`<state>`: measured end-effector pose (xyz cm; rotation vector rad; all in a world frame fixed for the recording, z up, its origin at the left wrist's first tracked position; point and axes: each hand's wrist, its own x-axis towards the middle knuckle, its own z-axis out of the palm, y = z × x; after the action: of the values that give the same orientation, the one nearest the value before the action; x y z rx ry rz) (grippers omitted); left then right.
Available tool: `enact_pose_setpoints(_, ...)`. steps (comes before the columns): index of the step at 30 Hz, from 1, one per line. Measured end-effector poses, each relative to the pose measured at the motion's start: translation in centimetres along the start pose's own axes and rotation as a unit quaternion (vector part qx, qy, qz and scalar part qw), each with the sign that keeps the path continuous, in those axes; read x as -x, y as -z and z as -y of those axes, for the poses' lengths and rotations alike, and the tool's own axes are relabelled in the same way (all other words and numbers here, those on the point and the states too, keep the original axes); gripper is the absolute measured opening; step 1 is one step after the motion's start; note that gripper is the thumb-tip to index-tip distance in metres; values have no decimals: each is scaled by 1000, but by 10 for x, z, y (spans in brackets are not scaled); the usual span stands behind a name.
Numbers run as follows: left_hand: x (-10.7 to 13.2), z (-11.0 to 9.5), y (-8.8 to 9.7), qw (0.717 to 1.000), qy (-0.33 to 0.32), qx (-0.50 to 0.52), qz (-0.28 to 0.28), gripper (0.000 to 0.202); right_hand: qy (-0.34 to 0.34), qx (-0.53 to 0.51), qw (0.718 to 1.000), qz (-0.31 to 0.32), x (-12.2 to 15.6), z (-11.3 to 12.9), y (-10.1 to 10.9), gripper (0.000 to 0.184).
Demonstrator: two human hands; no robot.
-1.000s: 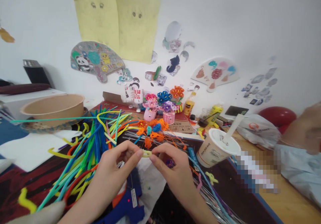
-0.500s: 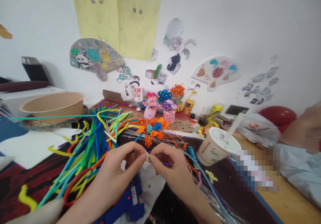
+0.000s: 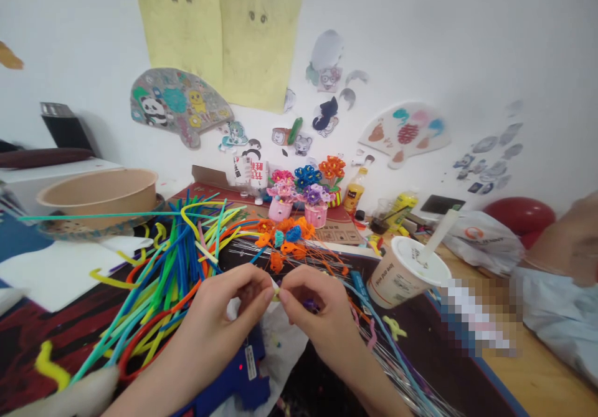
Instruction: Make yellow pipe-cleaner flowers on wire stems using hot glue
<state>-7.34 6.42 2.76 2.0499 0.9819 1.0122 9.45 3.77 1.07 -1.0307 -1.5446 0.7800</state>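
Note:
My left hand (image 3: 233, 308) and my right hand (image 3: 313, 301) meet low in the middle, thumbs and forefingers pinched. Between their fingertips is a small pale yellow pipe cleaner piece (image 3: 276, 293), mostly hidden by the fingers. Just beyond the hands lies a heap of orange pipe cleaner flowers (image 3: 294, 245) with blue and teal ones among them. Left of my left hand spreads a bundle of coloured pipe cleaners (image 3: 180, 252). Under the left forearm is a blue glue gun (image 3: 255, 383) with a red light. A pale yellow looped piece (image 3: 395, 328) lies right of my right hand.
A lidded paper cup (image 3: 397, 273) with a straw stands at the right. Potted pipe cleaner flowers (image 3: 315, 211) and a juice bottle (image 3: 355, 192) stand near the wall. A tan basin (image 3: 98, 196) is at the left. Another person's arm (image 3: 565, 236) shows at the right edge.
Both hands keep their pinch at almost the same spot. The yellow piece between the fingertips has turned slightly. The whole view has shifted a little.

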Motion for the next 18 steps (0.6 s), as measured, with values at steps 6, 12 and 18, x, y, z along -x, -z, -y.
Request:
enact_pose_setpoints(6,1,1,0,1000,8,-4,5,23,8,13,1000,11,0,2,1,14)
enact_pose_setpoints(12,-1,0,0,1000,6,3,2,23,22,17,1000,8,0,2,1,14)
enact_pose_setpoints(18,-1,0,0,1000,14,6,3,24,35,28,999,6,0,1,1,14)
